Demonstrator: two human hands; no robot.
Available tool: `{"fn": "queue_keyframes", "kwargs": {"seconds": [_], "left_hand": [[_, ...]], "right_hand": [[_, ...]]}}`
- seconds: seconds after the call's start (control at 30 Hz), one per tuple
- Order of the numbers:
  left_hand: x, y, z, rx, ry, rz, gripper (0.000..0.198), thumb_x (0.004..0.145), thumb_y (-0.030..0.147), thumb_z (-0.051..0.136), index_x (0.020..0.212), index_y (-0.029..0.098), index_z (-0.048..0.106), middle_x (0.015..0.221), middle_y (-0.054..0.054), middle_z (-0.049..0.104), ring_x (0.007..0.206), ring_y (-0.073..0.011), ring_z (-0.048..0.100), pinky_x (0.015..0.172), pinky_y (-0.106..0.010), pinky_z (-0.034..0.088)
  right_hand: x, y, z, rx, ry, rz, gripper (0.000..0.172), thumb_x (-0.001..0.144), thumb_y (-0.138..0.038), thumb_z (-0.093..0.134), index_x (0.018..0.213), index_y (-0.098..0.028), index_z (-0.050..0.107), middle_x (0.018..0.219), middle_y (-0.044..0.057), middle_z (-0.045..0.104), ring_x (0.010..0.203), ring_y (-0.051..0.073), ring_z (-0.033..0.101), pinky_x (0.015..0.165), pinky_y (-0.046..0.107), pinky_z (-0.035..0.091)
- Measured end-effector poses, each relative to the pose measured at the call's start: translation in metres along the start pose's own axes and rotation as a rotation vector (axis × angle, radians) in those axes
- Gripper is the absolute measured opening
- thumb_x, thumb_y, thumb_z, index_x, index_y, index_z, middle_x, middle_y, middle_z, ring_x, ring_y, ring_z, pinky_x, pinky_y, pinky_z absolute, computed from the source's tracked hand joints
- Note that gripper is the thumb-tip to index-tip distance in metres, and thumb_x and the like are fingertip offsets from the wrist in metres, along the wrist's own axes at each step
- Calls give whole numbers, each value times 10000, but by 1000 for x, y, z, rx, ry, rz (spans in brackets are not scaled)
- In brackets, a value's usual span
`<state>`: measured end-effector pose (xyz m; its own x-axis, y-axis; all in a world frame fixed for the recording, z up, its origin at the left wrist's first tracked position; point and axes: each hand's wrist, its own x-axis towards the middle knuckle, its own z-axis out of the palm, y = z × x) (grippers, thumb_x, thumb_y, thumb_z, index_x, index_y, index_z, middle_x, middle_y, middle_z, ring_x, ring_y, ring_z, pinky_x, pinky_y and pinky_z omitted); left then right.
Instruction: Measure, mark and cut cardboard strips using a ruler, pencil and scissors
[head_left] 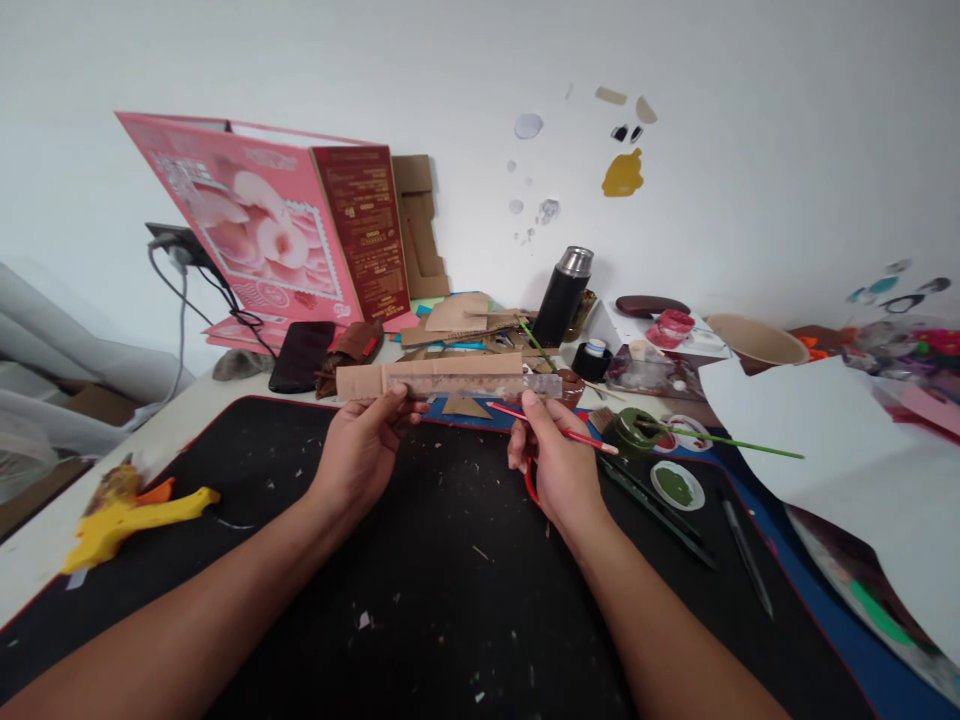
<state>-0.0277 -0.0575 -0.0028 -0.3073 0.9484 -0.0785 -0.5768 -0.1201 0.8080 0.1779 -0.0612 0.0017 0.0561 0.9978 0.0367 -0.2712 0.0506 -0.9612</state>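
Observation:
My left hand (367, 435) is closed, its thumb pressing a clear ruler (457, 384) against a strip of brown cardboard (360, 382). Both are held up above the far edge of the black mat. At the ruler's other end, my right hand (556, 450) pinches it between thumb and fingers. A red pencil (581, 438) also sits in that hand, its tip pointing left under the ruler. Beneath the right hand shows a red curved loop (531, 484), mostly hidden, so I cannot tell its kind. A small cardboard piece (465, 406) lies behind the hands.
On the black mat (450, 600) lie a yellow glue gun (135, 510), dark pens (746, 555) and paper scraps. Behind stand a pink box (262, 230), a phone (301, 356) and a black thermos (562, 298). A green paint jar (634, 432) with a brush stands right.

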Motion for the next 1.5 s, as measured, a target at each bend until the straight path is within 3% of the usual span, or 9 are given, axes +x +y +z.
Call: {"fn": "queue_keyframes", "kwargs": {"seconds": [0.47,0.63,0.83,0.93,1.03,1.33,1.5], "left_hand": [[7,4,-2,-94,28,-63,293,586,187,1027,743,119,789,704,-32,748,658,-139,737,602,-184,594],[9,3,-1,-95,31,-70,331,552,193,1042,747,113,788,711,-36,760,649,-141,741,590,-180,599],[9,3,0,-80,36,-76,400,480,246,1080,727,111,796,679,-46,758,641,-144,736,584,-178,594],[9,5,0,-73,27,-73,424,460,268,1090,721,104,799,676,-46,754,644,-139,730,583,-174,587],[8,5,0,-67,15,-69,437,457,290,1096,720,102,803,676,-48,754,636,-133,716,584,-178,583],[4,6,1,-36,-4,-60,459,461,331,1104,721,106,801,681,-60,766,633,-137,719,587,-190,581],[1,6,2,-30,-5,-51,463,466,341,1103,734,106,807,691,-59,768,642,-144,725,591,-197,580]], "right_hand": [[-16,-8,-1,-347,-42,-259,543,1041,-561,668,614,-229,619,496,-11,609,443,120,567,453,239,418],[-17,-9,1,-379,-64,-333,483,1059,-479,647,651,-223,673,483,-22,603,424,116,563,461,237,442],[-19,-15,1,-418,-80,-419,343,1054,-414,637,825,-211,794,470,-41,593,404,119,558,459,235,440],[-20,-15,1,-410,-83,-402,464,1054,-434,639,644,-222,687,465,-28,590,404,114,557,454,232,429],[-19,-13,0,-391,-73,-343,543,1060,-494,638,589,-225,616,465,-16,598,412,113,553,457,233,424],[-12,-7,-1,-218,13,-137,596,949,-683,737,617,-203,614,481,-10,593,409,110,554,402,209,380],[-7,-4,0,-88,23,-71,511,903,-681,790,799,-182,740,495,-35,584,394,107,548,375,194,359]]}}
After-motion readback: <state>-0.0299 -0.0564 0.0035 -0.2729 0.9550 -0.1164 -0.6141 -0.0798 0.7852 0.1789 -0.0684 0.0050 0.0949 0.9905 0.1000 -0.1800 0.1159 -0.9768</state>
